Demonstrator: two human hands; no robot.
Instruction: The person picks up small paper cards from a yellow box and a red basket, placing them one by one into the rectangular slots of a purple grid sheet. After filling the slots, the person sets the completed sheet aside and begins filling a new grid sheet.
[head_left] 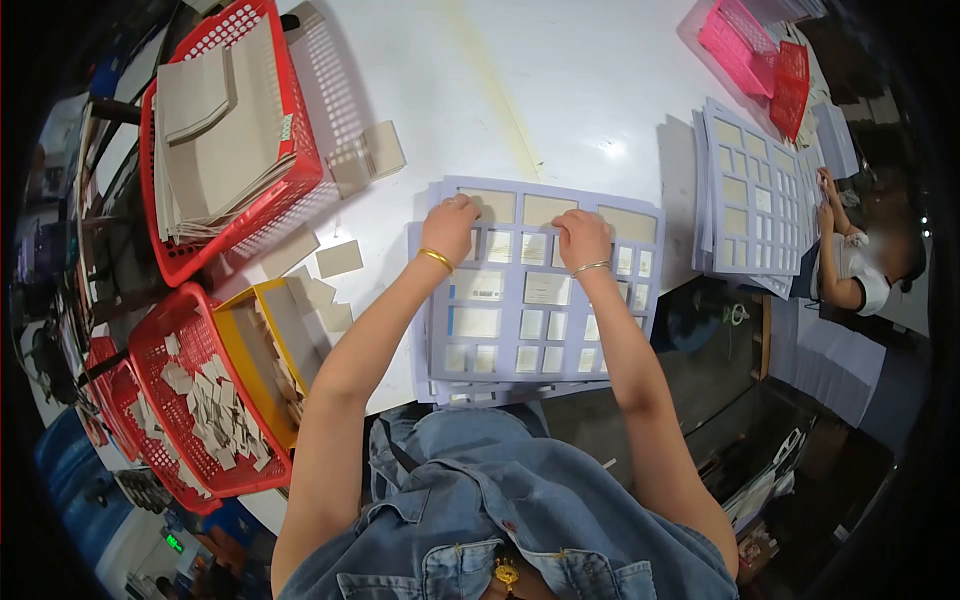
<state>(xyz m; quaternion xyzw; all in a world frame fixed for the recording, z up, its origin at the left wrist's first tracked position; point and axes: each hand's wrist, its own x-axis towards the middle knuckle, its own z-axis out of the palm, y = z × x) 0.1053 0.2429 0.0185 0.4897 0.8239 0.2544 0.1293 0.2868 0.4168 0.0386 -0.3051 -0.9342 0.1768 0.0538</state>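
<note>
On the white table [560, 90] right in front of me lies a lavender cut-out template sheet [545, 290], flat, on top of more sheets of the same kind whose edges stick out at its left and bottom. Both my hands sit on its upper part. My left hand [450, 225] is curled, fingertips pressing down near the top-left window, gold bangle [436, 259] on the wrist. My right hand [583, 238] is curled too, fingers bent onto the sheet near the top middle windows, thin bracelet [591, 267] on the wrist. Fingers hide what's under them, so I can't tell if either hand pinches a card or just presses, probably pressing. Top row windows show tan card, lower ones pale inserts.

Left of me: big red basket [300, 150] with a stack of grey-tan boards [225, 130], loose tan cards [340, 258] on the table between that basket and my left arm, a yellow bin [235, 345] with boards standing in it, and a lower red basket [175, 330] full of small cut pieces [215, 410].

Far right: another person's hands [828, 200] at a second stack of template sheets [755, 195], well apart from mine. Pink basket [735, 45] and a small red basket [792, 85] at the top right corner
</note>
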